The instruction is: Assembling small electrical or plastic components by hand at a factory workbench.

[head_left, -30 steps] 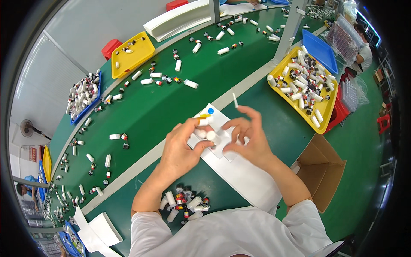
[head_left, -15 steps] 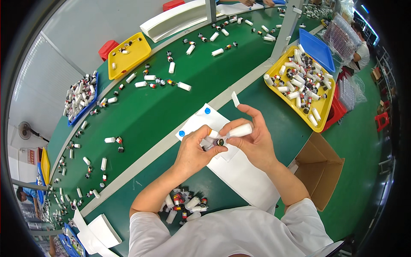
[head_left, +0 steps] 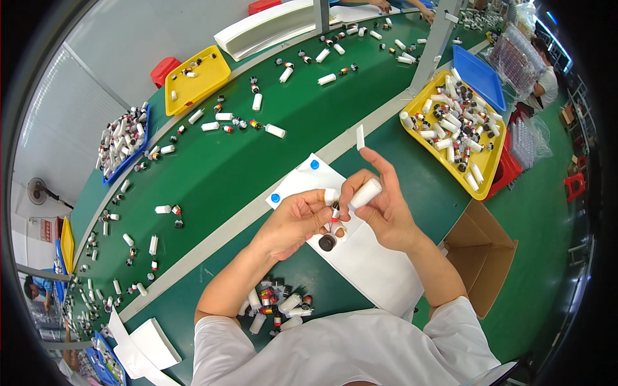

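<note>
My right hand [head_left: 394,222] is closed on a white cylindrical bottle [head_left: 367,192], tilted over the paper. A small white strip [head_left: 360,137] sits at the tip of its raised index finger. My left hand [head_left: 293,222] pinches a small piece with a black and red band [head_left: 335,212] right beside the right fingers. A white stub [head_left: 331,195] shows at its fingertips, and a round black cap [head_left: 327,242] hangs below; how these parts join is hidden. Beneath both hands lies a white paper sheet [head_left: 380,276] with two blue round pins [head_left: 314,165] at its far end.
Near my left forearm is a pile of white bottles and dark caps [head_left: 283,302]. At right stand a loaded yellow tray [head_left: 412,132], a blue tray [head_left: 475,74] and an open cardboard box [head_left: 483,257]. Beyond a grey rail, similar pieces dot the green belt [head_left: 212,174].
My left hand has opened out slightly and turned, and the round black cap now hangs lower, towards me. My right hand has tipped the white bottle more upright, its index finger raised higher.
</note>
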The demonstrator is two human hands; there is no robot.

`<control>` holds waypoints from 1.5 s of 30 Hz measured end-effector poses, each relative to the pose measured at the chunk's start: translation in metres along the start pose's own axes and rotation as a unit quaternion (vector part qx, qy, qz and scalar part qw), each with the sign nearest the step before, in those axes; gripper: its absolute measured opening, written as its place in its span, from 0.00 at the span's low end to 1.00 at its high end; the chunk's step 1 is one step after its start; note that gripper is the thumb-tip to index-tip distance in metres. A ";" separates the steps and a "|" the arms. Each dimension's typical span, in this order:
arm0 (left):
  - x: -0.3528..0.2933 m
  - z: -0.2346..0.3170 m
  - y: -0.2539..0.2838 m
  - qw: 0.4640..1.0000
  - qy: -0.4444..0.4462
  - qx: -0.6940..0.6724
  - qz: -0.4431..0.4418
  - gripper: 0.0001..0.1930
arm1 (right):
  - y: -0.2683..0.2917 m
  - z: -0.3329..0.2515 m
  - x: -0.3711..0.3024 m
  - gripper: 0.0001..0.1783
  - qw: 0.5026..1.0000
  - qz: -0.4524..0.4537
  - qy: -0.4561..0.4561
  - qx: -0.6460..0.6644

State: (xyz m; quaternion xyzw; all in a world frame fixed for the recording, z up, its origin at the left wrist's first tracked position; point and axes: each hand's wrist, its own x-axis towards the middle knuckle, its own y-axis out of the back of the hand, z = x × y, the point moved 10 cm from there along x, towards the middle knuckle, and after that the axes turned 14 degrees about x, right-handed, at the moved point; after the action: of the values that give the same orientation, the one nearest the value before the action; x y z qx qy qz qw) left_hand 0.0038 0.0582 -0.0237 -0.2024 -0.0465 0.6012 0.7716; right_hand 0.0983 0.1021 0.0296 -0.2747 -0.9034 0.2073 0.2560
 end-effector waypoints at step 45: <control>-0.018 0.106 0.254 0.420 -0.123 0.801 0.409 0.24 | -0.019 0.063 -0.034 0.09 0.821 -0.154 -0.058 -0.546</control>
State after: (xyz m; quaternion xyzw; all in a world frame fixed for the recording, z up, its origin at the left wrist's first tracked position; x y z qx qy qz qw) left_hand -0.2651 0.1177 -0.0168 0.5876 0.4499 0.6305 0.2341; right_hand 0.0788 0.0520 -0.0218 -0.2140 -0.9124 -0.3466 0.0396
